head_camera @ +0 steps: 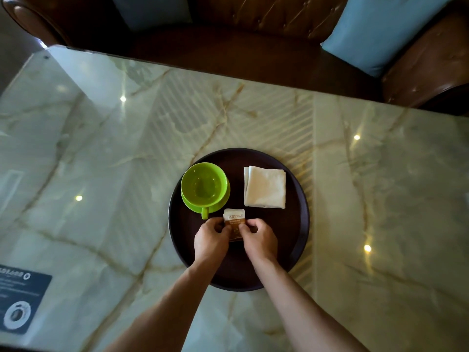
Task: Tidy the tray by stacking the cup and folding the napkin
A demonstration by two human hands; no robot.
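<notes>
Head view: round dark brown tray [284, 250] sits on a glossy pale green marble-look counter [101, 148], toward its near edge. Both hands are over the near part of the tray. Left hand [210, 240] and right hand [258, 237] each have fingers curled in a pinch on a small brown-and-white paper sachet [234, 221], one grip per side; its far end sticks out past the fingers.

Task items: bright green plastic-looking cup [203, 185] stands upright in a matching green saucer [193, 208] on the tray's left, handle pointing toward the person, just beside the left hand. It looks empty. Judgement: light, rigid, smooth, could slip; take it by the handle or rim. White square folded napkin [265, 186] lies flat on the tray's right, apart from the cup, one layer offset along its left edge. Judgement: soft, limp, nearly weightless; pinch at corners, press the crease flat on the tray.

Judgement: cup and napkin look already tidied; the sachet is the step in hand.

Surface and room: counter is polished and throws back ceiling lights and stripes, so likely slick. Dark printed card [20, 298] lies near-left on the counter. Behind the far edge, a brown tufted leather sofa [253, 34] with a light blue cushion [375, 34].
</notes>
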